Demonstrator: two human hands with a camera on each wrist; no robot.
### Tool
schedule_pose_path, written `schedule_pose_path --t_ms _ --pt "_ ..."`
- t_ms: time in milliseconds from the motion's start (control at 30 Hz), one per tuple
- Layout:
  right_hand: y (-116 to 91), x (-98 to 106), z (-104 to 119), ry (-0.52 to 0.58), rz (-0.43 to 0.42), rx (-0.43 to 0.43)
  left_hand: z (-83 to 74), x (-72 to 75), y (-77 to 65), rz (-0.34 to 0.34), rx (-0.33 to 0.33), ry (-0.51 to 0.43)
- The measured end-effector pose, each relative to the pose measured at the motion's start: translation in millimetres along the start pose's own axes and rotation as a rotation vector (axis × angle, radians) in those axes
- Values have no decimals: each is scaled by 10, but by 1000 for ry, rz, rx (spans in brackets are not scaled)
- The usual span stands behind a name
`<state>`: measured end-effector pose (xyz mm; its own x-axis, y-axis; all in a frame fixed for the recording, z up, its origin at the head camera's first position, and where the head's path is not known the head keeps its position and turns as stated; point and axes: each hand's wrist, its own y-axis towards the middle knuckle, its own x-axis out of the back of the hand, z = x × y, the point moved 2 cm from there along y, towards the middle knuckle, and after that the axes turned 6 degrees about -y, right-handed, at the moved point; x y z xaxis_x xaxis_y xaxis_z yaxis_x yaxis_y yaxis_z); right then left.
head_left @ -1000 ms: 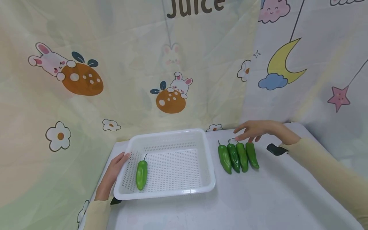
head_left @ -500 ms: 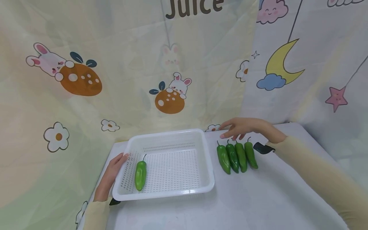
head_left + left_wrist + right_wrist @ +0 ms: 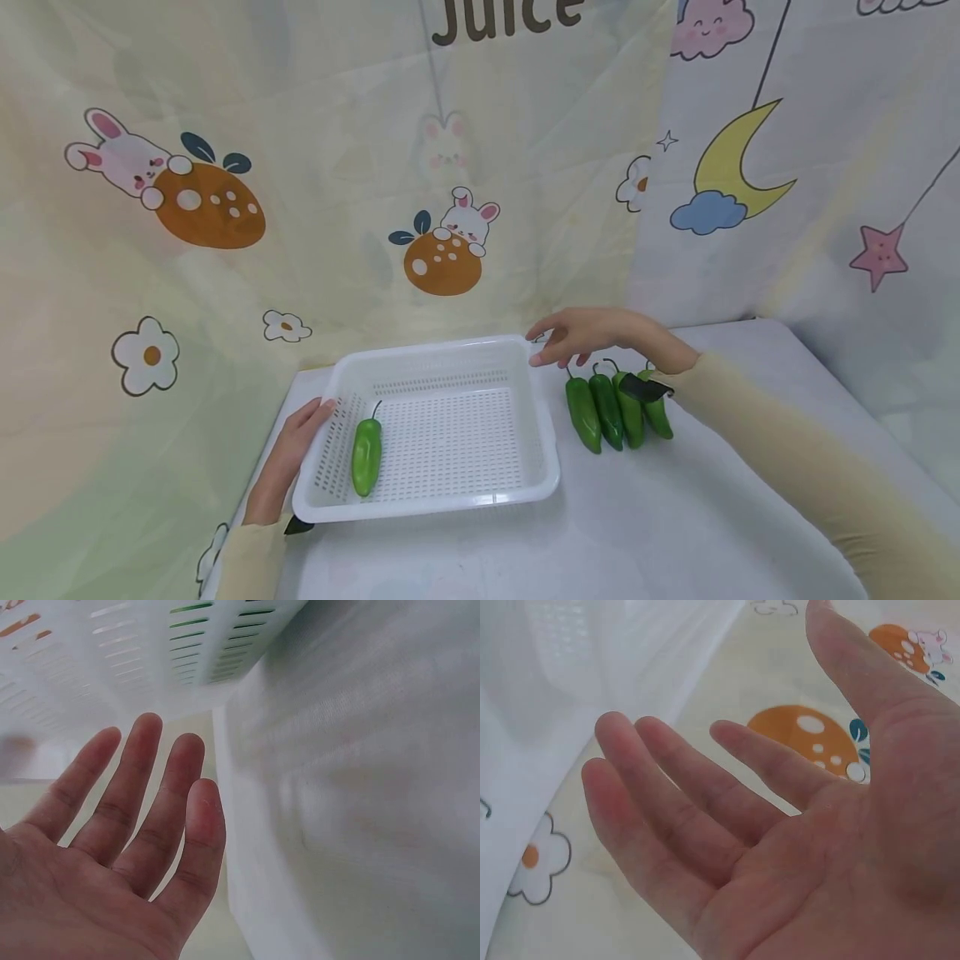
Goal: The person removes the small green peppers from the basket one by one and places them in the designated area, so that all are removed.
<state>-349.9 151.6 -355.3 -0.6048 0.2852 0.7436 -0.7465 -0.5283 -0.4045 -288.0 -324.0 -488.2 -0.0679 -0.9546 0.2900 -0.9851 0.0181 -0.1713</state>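
A white plastic basket [image 3: 442,502] with slotted walls stands on the table. Inside it, at the left, lies one green chili pepper [image 3: 367,457]. My left hand [image 3: 288,454] is at the basket's left side, fingertips by the rim; in the left wrist view its fingers [image 3: 154,802] are nearly straight beside the slotted wall. Over the basket's far right corner hovers my right hand [image 3: 592,335], holding nothing, its fingers [image 3: 682,817] loosely spread in the right wrist view. Several green chili peppers [image 3: 583,415] lie in a row right of the basket, partly behind the right wrist.
The white-covered table [image 3: 637,525] reaches forward from the basket and peppers. A printed cloth curtain [image 3: 330,167] hangs close behind the table's back edge and along both sides. A black wrist strap [image 3: 645,388] sits at the right cuff.
My right hand has moved left, from above the row of peppers to the basket's far right corner. The left hand, basket and peppers stay in place.
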Motion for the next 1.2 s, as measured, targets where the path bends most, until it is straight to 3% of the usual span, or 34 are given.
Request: schedule_pose_path --t_ms 467,800,1200 --pt "333 -189 455 65 28 116 1 -1 -2 2 14 -2" --pt "610 -365 702 59 32 114 2 11 -14 17 -6 -16" --pt "864 -597 921 170 36 65 13 14 8 16 -6 -9"
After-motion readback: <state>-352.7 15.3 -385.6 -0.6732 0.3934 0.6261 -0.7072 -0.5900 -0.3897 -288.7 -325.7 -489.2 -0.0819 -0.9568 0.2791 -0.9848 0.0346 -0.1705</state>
